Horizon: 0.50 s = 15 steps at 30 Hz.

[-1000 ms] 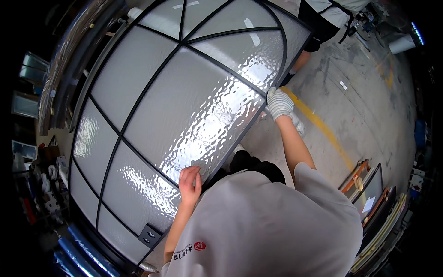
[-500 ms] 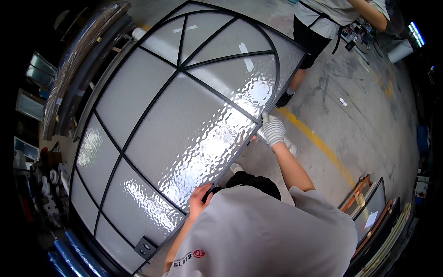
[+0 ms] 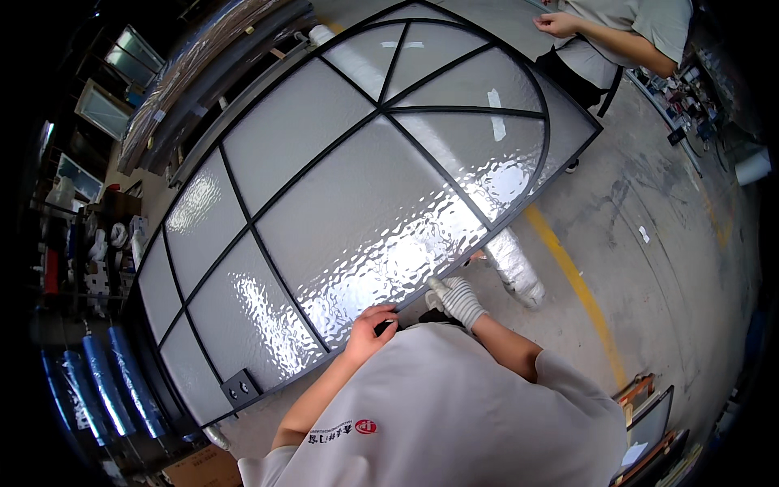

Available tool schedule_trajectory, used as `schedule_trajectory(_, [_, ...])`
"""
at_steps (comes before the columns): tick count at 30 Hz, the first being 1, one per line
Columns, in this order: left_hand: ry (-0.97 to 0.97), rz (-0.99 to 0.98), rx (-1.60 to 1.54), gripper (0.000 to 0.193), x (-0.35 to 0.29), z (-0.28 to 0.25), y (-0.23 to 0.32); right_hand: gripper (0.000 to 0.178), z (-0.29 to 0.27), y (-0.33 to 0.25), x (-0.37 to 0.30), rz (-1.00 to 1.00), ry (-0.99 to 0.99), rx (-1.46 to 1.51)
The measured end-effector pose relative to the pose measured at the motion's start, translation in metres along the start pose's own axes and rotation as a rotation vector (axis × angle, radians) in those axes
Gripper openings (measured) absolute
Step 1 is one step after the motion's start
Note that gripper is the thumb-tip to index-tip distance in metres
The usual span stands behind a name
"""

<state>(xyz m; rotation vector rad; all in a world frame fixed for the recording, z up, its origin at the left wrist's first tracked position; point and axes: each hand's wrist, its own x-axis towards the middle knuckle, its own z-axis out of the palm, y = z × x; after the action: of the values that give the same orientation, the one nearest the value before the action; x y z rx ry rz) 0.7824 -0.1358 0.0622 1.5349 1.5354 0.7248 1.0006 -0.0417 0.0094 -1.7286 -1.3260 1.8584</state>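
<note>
A large framed glass panel (image 3: 341, 187) lies tilted in front of me. Its textured glass is crossed by black bars that fan out in an arch at the far end, and a black plate with two round fittings (image 3: 241, 390) sits at the near left corner. My left hand (image 3: 372, 333) is bare, its fingers curled over the panel's near edge; something dark shows beneath them, too shadowed to name. Farther right, my right hand (image 3: 458, 302), in a white-and-grey striped glove, is closed at the same edge with the thumb against the frame; its other fingers are partly hidden.
Under the panel runs a plastic-wrapped beam (image 3: 515, 272). Another person (image 3: 625, 40) stands at the upper right. Wrapped long profiles (image 3: 203, 65) are stacked at the far left, blue-wrapped lengths (image 3: 97, 381) nearer. Framed pieces (image 3: 649, 430) lean at the lower right. A yellow line (image 3: 576, 284) crosses the floor.
My right hand has moved along the panel's edge toward my left hand. In the view the panel has shifted right and turned slightly. The other person's arm has lowered.
</note>
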Motion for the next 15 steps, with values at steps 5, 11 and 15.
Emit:
schedule_trajectory(5, [0.044,0.003,0.043,0.013,-0.002,0.005,0.008,0.047,-0.108,-0.024,0.026,-0.052,0.28,0.245])
schedule_trajectory(11, [0.116,0.057,0.139,0.009,-0.002,0.014,0.014,0.049,-0.213,-0.031,0.066,0.061,0.347,0.187])
schedule_trajectory(15, [0.131,0.094,0.195,0.01,-0.001,0.014,0.015,0.048,-0.217,-0.021,0.079,0.051,0.418,0.226])
